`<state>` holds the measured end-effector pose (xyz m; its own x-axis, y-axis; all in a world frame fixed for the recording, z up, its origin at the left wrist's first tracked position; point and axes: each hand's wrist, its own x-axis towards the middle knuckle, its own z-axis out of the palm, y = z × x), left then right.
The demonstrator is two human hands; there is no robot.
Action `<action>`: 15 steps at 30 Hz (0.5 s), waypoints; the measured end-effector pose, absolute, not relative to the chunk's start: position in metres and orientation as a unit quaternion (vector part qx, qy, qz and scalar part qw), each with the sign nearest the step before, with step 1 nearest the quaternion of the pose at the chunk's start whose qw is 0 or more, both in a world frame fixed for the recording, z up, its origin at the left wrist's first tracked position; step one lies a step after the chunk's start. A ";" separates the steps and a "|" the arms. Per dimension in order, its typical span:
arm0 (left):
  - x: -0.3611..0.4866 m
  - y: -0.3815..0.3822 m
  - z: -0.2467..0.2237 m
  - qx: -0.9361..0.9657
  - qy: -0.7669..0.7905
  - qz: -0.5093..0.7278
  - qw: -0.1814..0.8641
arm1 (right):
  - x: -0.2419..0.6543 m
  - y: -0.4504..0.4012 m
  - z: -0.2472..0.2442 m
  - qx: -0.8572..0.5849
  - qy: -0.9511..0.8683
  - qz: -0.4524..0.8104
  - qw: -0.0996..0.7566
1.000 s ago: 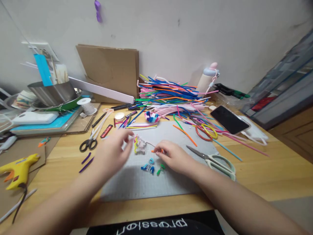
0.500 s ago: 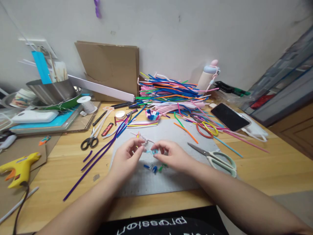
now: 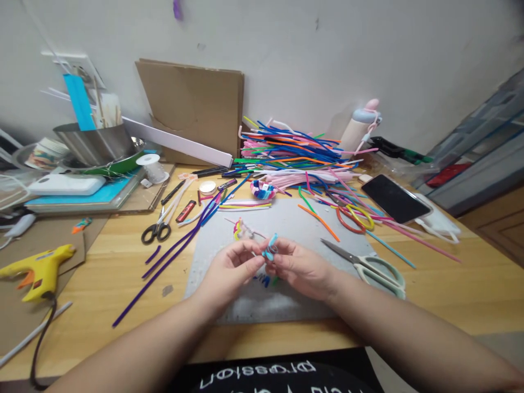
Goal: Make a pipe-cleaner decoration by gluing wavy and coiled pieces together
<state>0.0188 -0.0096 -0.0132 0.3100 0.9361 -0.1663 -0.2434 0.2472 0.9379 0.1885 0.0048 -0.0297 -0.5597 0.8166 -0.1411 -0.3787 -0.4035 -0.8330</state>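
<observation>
Between my fingertips, over the grey mat (image 3: 229,305), is a light-blue twisted pipe cleaner (image 3: 271,248). My right hand (image 3: 301,267) pinches it between thumb and fingers. From the other side my left hand (image 3: 237,267) closes thumb and fingertips on its edge. Just beyond the hands lies a pink, yellow and white twisted piece (image 3: 238,229). Below the fingers, a coiled dark-blue pipe cleaner (image 3: 262,280) and a bit of green show, partly covered by my hands.
Green-handled scissors (image 3: 379,273) lie right of my right hand, blades toward the mat. Purple pipe cleaners (image 3: 164,273) and black-handled scissors (image 3: 156,233) are at left, with a yellow glue gun (image 3: 41,273) farther out. A pile of pipe cleaners (image 3: 295,150) and a phone (image 3: 395,197) lie behind.
The light-blue pipe cleaner has been lifted off the mat, and both hands have closed on it. The hands came nearer together. The whole view has shifted slightly.
</observation>
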 end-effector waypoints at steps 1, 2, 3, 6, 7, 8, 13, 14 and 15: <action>0.018 -0.009 -0.013 0.420 0.405 0.429 0.690 | 0.188 0.005 -0.032 -0.281 -0.408 0.781 0.381; 0.018 -0.009 -0.013 0.403 0.411 0.423 0.700 | 0.188 0.006 -0.033 -0.283 -0.426 0.768 0.386; 0.017 -0.009 -0.013 0.385 0.413 0.416 0.713 | 0.188 0.006 -0.034 -0.286 -0.448 0.749 0.395; 0.015 -0.008 -0.013 0.328 0.393 0.392 0.764 | 0.187 0.009 -0.033 -0.301 -0.525 0.676 0.421; 0.015 -0.008 -0.013 0.314 0.381 0.386 0.779 | 0.188 0.009 -0.032 -0.306 -0.547 0.654 0.424; 0.015 -0.007 -0.013 0.304 0.371 0.383 0.789 | 0.188 0.010 -0.031 -0.309 -0.564 0.637 0.424; 0.015 -0.007 -0.013 0.328 0.349 0.381 0.790 | 0.190 0.010 -0.026 -0.304 -0.570 0.638 0.419; 0.015 -0.007 -0.014 0.338 0.350 0.382 0.785 | 0.190 0.009 -0.026 -0.304 -0.564 0.643 0.419; 0.016 -0.008 -0.014 0.349 0.355 0.384 0.778 | 0.190 0.009 -0.025 -0.305 -0.559 0.647 0.419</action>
